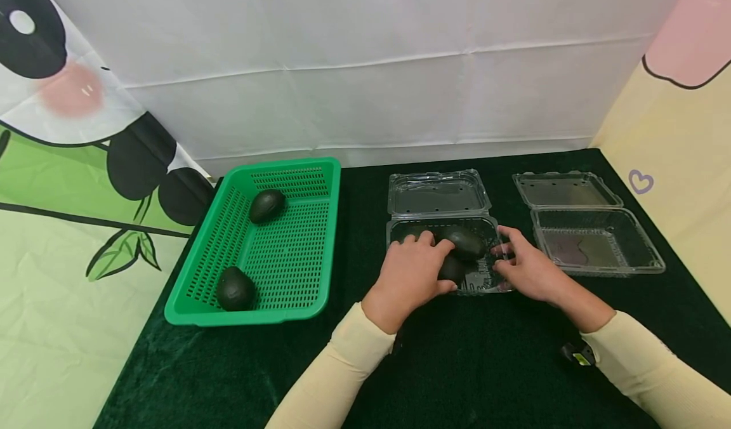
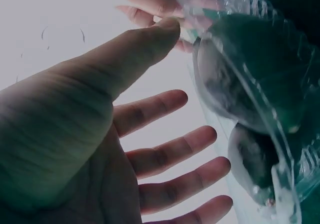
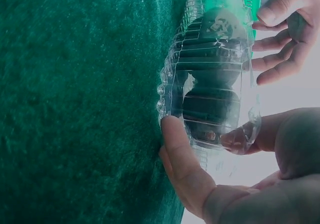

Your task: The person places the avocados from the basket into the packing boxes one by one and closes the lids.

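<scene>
Dark green tablecloth (image 1: pixel 485 365), creased white backdrop (image 1: pixel 365 67)

On the bench (image 1: pixel 485 378), a basket (image 1: pixel 320 238) holding two avocados (image 1: pixel 266 205) sits at nine o'clock of the middle box (image 1: pixel 394 232), another box (image 1: pixel 596 238) at three o'clock.
</scene>
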{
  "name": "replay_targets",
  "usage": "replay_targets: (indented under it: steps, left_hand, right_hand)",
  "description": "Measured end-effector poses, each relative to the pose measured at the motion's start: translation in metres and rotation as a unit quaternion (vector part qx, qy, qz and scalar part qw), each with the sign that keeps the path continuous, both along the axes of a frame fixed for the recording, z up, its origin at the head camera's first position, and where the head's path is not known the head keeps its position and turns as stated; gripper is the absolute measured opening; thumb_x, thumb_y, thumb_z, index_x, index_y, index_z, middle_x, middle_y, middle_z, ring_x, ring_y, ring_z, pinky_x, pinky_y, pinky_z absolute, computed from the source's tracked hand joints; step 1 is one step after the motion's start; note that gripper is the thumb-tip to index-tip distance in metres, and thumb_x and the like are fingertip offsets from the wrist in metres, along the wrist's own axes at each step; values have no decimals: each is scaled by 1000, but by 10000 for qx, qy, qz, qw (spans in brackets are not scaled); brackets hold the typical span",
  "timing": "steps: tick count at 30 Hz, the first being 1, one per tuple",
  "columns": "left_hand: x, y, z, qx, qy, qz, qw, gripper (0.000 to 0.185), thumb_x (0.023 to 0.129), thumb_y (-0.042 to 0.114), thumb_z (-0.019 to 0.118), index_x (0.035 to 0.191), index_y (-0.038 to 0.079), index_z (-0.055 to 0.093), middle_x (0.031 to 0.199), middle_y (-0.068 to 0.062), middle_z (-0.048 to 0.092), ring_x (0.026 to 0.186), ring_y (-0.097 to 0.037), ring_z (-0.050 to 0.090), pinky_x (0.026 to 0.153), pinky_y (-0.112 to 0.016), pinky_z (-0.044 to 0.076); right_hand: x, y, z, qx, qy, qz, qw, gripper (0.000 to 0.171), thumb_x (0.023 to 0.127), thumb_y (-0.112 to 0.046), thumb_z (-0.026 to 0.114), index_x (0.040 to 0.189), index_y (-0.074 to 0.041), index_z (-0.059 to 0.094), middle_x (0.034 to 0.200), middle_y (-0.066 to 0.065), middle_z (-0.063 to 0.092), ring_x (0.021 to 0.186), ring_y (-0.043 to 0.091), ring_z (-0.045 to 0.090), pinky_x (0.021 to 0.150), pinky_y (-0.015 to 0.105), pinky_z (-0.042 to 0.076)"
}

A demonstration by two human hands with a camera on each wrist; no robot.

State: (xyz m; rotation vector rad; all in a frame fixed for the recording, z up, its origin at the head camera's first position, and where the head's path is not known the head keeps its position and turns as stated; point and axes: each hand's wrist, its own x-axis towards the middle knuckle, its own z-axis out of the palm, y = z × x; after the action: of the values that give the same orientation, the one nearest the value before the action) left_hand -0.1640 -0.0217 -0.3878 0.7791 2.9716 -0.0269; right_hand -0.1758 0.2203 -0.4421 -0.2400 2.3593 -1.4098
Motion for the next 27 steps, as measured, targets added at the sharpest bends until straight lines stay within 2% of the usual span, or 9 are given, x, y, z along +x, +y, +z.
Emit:
replay_targets:
  steps: [4, 7, 12, 16, 19, 23, 27]
  left_hand:
    - [-4, -8, 2, 276, 149, 107, 9995, 63, 91, 59, 72, 143, 27, 60, 129, -6, 62, 107, -26, 62, 89, -48, 54]
    - [-10, -15, 3, 496, 191, 229, 9983, 61, 93, 59, 69, 144, 27, 59, 131, -6, 61, 112, -28, 62, 92, -49, 53]
    - [-21, -26, 3, 829, 248, 524, 9949, 62, 96, 58, 66, 148, 26, 56, 141, -9, 58, 120, -31, 60, 97, -51, 51]
    - [-29, -33, 0, 1159, 378, 787, 9894, 64, 97, 56, 66, 152, 25, 52, 144, -10, 55, 122, -32, 59, 98, -50, 52]
    - [-34, -36, -6, 1401, 416, 955, 9846, 65, 97, 55, 66, 154, 26, 49, 147, -11, 52, 125, -32, 57, 99, -51, 51]
    - [-38, -38, -13, 1607, 270, 1169, 9797, 69, 97, 54, 66, 157, 27, 44, 155, -14, 45, 133, -36, 52, 103, -54, 49]
    - [-41, -39, -19, 1748, 19, 1345, 9754, 73, 97, 56, 65, 159, 25, 41, 160, -18, 38, 139, -40, 46, 107, -58, 44]
  right_hand:
    - [-2, 2, 1, 42, 73, -10, 10000, 83, 100, -4, 55, 161, 4, -3, 144, 41, 39, 94, 33, 69, 72, 39, 60]
    - [-5, 4, 3, 144, 200, -5, 9997, 81, 101, -5, 53, 160, 5, -2, 145, 40, 39, 90, 30, 68, 72, 39, 59]
    - [-10, 4, 12, 269, 388, -12, 9989, 78, 102, -4, 51, 160, 7, -1, 146, 41, 37, 106, 40, 64, 76, 41, 60]
    - [-14, 3, 20, 387, 507, 4, 9980, 78, 102, -5, 50, 160, 8, -1, 149, 41, 33, 121, 48, 56, 80, 43, 58]
    - [-18, 3, 25, 534, 594, 24, 9968, 77, 103, -7, 50, 160, 8, 0, 151, 41, 31, 129, 53, 49, 88, 51, 55]
    - [-23, 0, 31, 686, 652, 3, 9955, 76, 105, -9, 50, 160, 7, 0, 153, 41, 28, 136, 57, 40, 100, 63, 46]
    - [-31, -3, 34, 798, 652, -16, 9947, 77, 105, -11, 50, 161, 6, -1, 155, 41, 24, 138, 59, 36, 103, 67, 42]
